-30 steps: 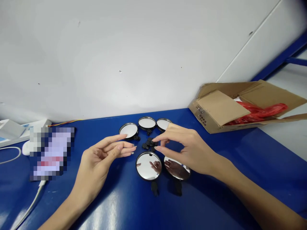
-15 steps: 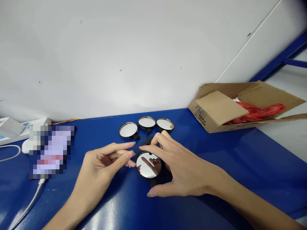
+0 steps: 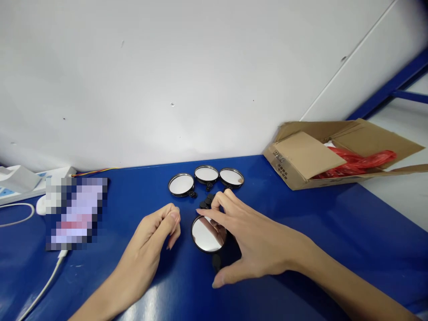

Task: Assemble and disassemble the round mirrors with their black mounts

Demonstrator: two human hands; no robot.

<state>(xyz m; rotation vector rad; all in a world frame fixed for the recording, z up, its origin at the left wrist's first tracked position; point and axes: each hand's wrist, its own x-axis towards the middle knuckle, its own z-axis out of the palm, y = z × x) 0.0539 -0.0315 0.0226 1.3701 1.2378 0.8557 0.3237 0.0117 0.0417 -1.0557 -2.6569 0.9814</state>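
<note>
Spanning the near round mirror (image 3: 209,236), the right hand (image 3: 257,245) is spread wide, index fingertip by the far rim and thumb low beside the black stem (image 3: 216,262); from where I stand I can't tell whether either digit touches, but no grip has closed on it. To its left, the left hand (image 3: 150,240) is curled in on itself, thumb against the folded fingers, nothing showing in it.

That mirror lies face up on the blue table (image 3: 133,196). I'd judge it light and stiff, its glass slick, quick to smudge and the part most likely to chip. Better to take it by the black rim, from opposite sides, or by the stem, which looks less slippery.

Just beyond are small black discs (image 3: 207,200), partly behind the right fingers, then three more mirrors in a far row: left (image 3: 181,183), middle and right. Farther out, a blurred phone (image 3: 78,207) sits at left, and at far right an open cardboard box (image 3: 294,171) holds red plastic (image 3: 357,161).
</note>
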